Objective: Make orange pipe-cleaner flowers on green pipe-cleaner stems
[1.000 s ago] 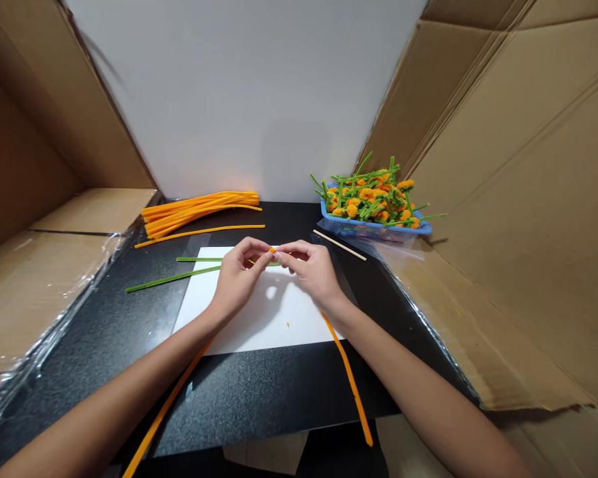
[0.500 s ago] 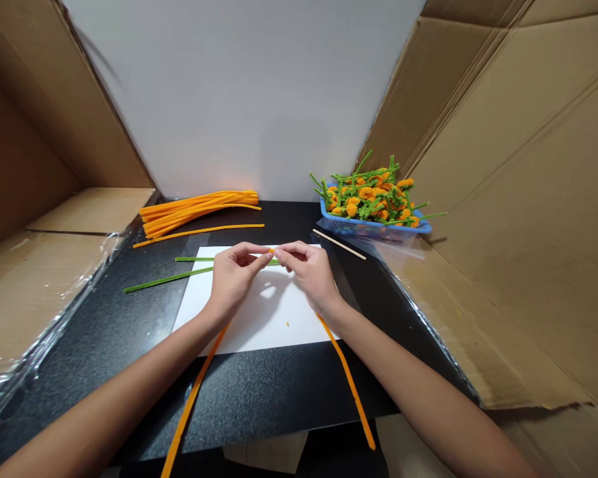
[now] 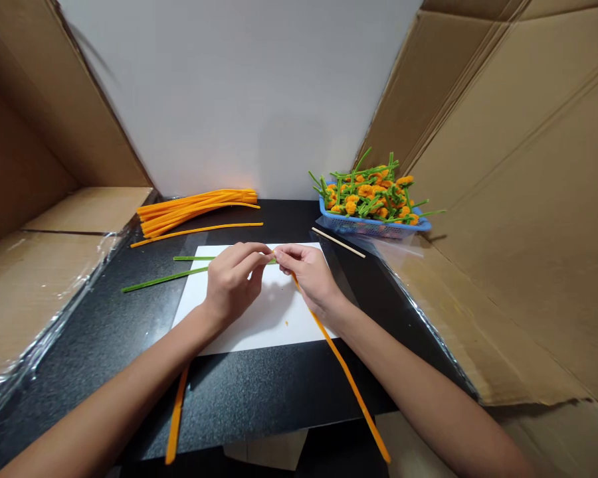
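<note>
My left hand (image 3: 235, 275) and my right hand (image 3: 306, 273) meet fingertip to fingertip above a white sheet of paper (image 3: 259, 335). Both pinch an orange pipe cleaner (image 3: 346, 368); the small part between the fingertips is mostly hidden. One long end slants from under my right hand past the table's front edge. Another orange length shows below my left forearm. Two green pipe cleaners (image 3: 154, 281) lie behind and left of my left hand, partly on the paper and partly covered by the hand.
A bundle of orange pipe cleaners (image 3: 199, 209) lies at the back left, with a single one in front. At the back right, a blue basket (image 3: 373, 228) holds orange-and-green pipe-cleaner pieces. A thin wooden stick (image 3: 337, 242) lies before it. Cardboard walls (image 3: 528, 166) flank the black table (image 3: 259, 398).
My left hand has turned over, its back now more upward. The right-hand orange end hangs straighter and farther forward; the left-hand end has shifted behind my forearm.
</note>
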The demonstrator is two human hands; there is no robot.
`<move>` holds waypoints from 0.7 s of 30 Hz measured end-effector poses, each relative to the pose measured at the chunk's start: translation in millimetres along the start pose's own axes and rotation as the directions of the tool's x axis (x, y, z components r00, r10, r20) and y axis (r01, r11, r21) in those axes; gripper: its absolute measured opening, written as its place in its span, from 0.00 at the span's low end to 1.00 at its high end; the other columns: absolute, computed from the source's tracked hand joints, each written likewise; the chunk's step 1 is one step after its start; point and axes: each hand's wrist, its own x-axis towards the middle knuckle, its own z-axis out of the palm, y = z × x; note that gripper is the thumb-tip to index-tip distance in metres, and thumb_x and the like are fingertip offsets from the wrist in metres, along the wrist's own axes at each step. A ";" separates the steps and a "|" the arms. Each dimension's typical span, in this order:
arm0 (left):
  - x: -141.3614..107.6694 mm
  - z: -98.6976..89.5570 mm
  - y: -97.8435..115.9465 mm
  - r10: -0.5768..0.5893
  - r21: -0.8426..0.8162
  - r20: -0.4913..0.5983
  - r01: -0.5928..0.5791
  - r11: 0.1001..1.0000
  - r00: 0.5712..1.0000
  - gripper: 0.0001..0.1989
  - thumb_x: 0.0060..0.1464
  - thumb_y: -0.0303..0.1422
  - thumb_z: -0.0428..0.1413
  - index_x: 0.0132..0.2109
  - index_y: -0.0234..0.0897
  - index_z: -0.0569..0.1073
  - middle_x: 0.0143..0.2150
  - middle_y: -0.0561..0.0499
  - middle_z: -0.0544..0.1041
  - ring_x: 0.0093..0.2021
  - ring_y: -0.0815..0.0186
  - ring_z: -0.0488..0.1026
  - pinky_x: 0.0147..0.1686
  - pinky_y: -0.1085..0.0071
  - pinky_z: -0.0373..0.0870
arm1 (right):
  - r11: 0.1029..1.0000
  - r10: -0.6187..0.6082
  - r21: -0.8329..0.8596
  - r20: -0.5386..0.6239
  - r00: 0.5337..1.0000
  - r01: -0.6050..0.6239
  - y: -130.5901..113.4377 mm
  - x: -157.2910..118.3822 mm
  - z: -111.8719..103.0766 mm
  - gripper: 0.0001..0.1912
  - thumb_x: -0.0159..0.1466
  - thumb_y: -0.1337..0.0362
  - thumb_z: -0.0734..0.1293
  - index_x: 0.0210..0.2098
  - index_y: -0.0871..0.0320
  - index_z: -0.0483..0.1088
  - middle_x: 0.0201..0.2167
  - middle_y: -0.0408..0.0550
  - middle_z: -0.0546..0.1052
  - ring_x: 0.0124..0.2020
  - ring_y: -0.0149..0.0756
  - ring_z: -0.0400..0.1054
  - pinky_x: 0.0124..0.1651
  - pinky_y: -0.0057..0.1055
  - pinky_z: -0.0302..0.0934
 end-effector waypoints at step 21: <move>-1.7 5.0 2.8 0.168 0.206 -0.131 -0.139 0.969 0.977 0.06 0.56 0.29 0.60 0.41 0.38 0.71 0.32 0.54 0.80 0.27 0.72 0.75 0.28 0.76 0.69 | 0.998 0.022 -0.054 0.026 0.999 -0.020 1.8 2.3 0.7 0.06 0.55 0.64 0.71 0.31 0.60 0.78 0.26 0.44 0.75 0.27 0.28 0.61 0.33 0.29 0.55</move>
